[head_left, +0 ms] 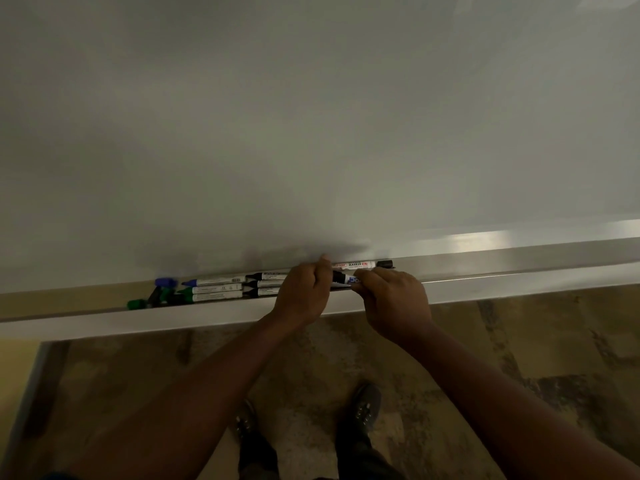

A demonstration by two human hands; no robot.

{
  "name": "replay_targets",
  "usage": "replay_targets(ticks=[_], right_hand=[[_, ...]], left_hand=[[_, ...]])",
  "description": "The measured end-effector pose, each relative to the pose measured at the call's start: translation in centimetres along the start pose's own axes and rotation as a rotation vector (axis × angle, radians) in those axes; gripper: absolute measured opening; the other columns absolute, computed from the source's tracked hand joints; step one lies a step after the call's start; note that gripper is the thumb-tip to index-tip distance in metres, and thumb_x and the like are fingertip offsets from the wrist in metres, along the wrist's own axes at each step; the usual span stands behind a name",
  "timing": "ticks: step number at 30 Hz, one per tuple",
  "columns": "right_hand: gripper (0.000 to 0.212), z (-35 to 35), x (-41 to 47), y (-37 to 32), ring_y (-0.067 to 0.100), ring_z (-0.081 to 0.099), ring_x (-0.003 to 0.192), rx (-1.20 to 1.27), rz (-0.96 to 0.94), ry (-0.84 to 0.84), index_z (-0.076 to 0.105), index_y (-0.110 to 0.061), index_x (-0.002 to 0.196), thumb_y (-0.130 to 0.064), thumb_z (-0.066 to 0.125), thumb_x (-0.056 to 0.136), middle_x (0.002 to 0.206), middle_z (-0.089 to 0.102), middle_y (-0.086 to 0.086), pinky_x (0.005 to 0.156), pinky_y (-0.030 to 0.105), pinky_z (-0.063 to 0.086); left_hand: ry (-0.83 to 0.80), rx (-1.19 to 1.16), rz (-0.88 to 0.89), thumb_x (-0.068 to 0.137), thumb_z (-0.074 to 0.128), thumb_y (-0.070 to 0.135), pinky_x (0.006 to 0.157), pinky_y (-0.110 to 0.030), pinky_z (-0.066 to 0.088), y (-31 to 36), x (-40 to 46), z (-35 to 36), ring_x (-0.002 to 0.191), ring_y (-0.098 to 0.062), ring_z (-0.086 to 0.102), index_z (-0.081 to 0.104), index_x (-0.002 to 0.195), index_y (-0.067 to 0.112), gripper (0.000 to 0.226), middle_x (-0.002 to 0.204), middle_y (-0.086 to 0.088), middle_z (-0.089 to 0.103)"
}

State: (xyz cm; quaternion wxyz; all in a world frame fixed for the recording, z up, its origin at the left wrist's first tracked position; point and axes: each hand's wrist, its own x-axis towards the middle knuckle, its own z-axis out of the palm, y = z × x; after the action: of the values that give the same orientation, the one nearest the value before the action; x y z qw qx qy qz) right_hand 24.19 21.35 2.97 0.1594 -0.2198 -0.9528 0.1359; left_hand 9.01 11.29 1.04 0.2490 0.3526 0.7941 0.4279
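Observation:
A whiteboard [311, 133] fills the upper view, with a metal tray [519, 271] along its bottom edge. Several markers lie in the tray: a blue one [211, 281], two green ones [211, 292] and black-tipped ones [265, 284]. A marker labelled MARKER [360, 264] lies further right against the board. My left hand [304, 294] and my right hand [394, 299] are close together over the tray, both gripping one marker [344, 279] with a dark section and a blue label between them. The ends of this marker are hidden in my fingers.
Loose caps, blue [165, 282] and green [136, 303], lie at the tray's left end. Below the tray is a mottled floor [519, 341] with my two dark shoes [362, 407]. A pale wall strip runs down the left edge.

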Motion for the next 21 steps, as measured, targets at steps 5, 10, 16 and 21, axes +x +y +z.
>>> replay_targets(ticks=[5, 10, 16, 21], right_hand=[[0.022, -2.1, 0.7, -1.1, 0.023, 0.062, 0.06, -0.017, -0.036, 0.033, 0.07, -0.013, 0.106, -0.026, 0.064, 0.089, 0.081, 0.07, 0.003, 0.05, 0.029, 0.047], [0.02, -2.3, 0.2, -2.3, 0.02, 0.06, 0.059, 0.027, -0.018, 0.025, 0.071, -0.014, 0.101, -0.029, 0.06, 0.092, 0.079, 0.069, 0.0, 0.048, 0.029, 0.046], [0.027, -1.1, -0.4, -1.8, 0.014, 0.055, 0.058, 0.025, -0.036, -0.127, 0.068, -0.017, 0.108, -0.035, 0.051, 0.095, 0.08, 0.067, -0.002, 0.05, 0.03, 0.047], [0.026, 1.5, -0.5, 0.5, 0.017, 0.058, 0.077, -0.017, -0.028, -0.239, 0.065, -0.016, 0.116, -0.026, 0.059, 0.093, 0.095, 0.068, 0.004, 0.067, 0.034, 0.048]], left_hand=[[0.012, -0.067, 0.029, 0.104, 0.032, 0.036, 0.038, -0.017, 0.033, 1.2, -0.4, -1.2, 0.035, -0.007, 0.044, 0.049, 0.05, 0.022, 0.058, 0.04, 0.004, 0.045], [0.041, -0.071, 0.018, 0.105, 0.034, 0.033, 0.039, -0.018, 0.032, 1.3, -1.4, -1.4, 0.037, -0.009, 0.043, 0.048, 0.051, 0.022, 0.057, 0.04, 0.006, 0.043], [-0.046, -0.026, -0.028, 0.104, 0.033, 0.039, 0.04, -0.02, 0.03, -0.9, -2.4, -1.1, 0.038, -0.007, 0.04, 0.047, 0.054, 0.024, 0.054, 0.041, 0.008, 0.041], [-0.11, 0.127, -0.078, 0.102, 0.03, 0.045, 0.06, -0.033, 0.047, -2.6, -2.5, 0.0, 0.062, -0.009, 0.057, 0.061, 0.088, 0.025, 0.04, 0.07, 0.006, 0.059]])
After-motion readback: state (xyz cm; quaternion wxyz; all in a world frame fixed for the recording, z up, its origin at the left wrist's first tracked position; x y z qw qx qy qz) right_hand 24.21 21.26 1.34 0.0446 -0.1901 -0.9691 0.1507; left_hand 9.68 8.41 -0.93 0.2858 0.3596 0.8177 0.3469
